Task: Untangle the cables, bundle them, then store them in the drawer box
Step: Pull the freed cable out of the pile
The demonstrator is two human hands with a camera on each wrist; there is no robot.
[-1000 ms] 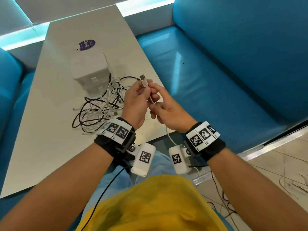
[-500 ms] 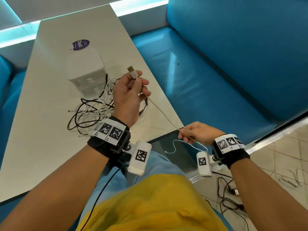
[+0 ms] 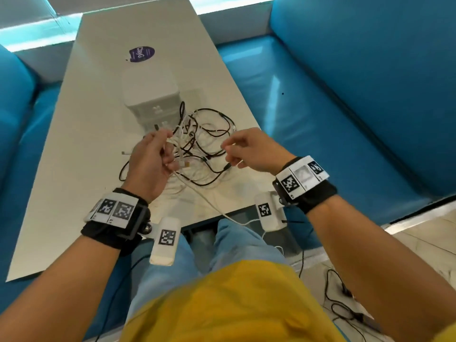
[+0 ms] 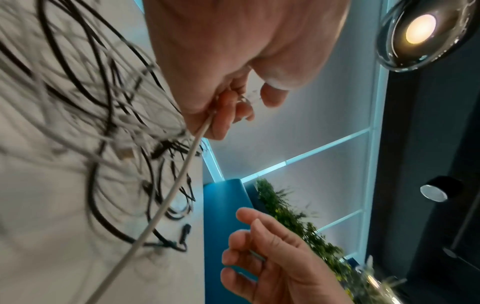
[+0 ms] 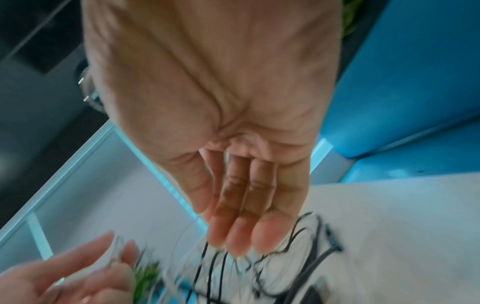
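A tangle of black and white cables (image 3: 204, 144) lies on the white table (image 3: 74, 169), just in front of the small white drawer box (image 3: 150, 95). My left hand (image 3: 150, 159) hovers over the tangle's left side and grips a white cable (image 3: 209, 206), which runs from the fist (image 4: 228, 98) off the table's near edge. The cable (image 4: 166, 201) is taut below the fist. My right hand (image 3: 246, 149) is over the tangle's right side with fingers curled, pinching a thin stretch of the same white cable. The right wrist view is blurred; its fingers (image 5: 246, 205) look nearly straight there.
A purple sticker (image 3: 142, 53) marks the table behind the drawer box. Blue bench seats flank the table on the right (image 3: 320, 119) and left (image 3: 14, 119). More black cables lie on the floor at the lower right (image 3: 345, 304).
My left hand dropped from its raised position to just over the tangle. My right hand came up from beyond the table edge and moved in toward the left hand.
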